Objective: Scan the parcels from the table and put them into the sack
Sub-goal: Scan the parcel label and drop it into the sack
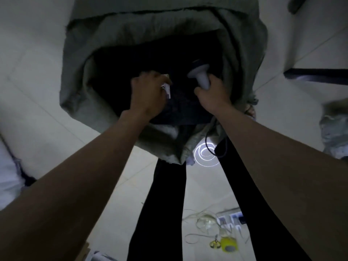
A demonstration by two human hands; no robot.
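My left hand (148, 89) fingers curl round a dark parcel (180, 108) over the grey-green sack (79, 63); right hand (212, 89) grips the scanner (199, 74)

Dim, underexposed; wide-angle edge distortion; ring-light glare on floor (206, 155); soft blur.

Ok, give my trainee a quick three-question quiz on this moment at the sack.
1. True or false: the right hand grips the scanner by its handle.
2. Where is the left hand? A) on the floor B) over the open mouth of the sack C) on the scissors
3. What does the left hand hold?

Key: 1 true. 2 B. 3 A dark parcel with a white label, held over the sack.
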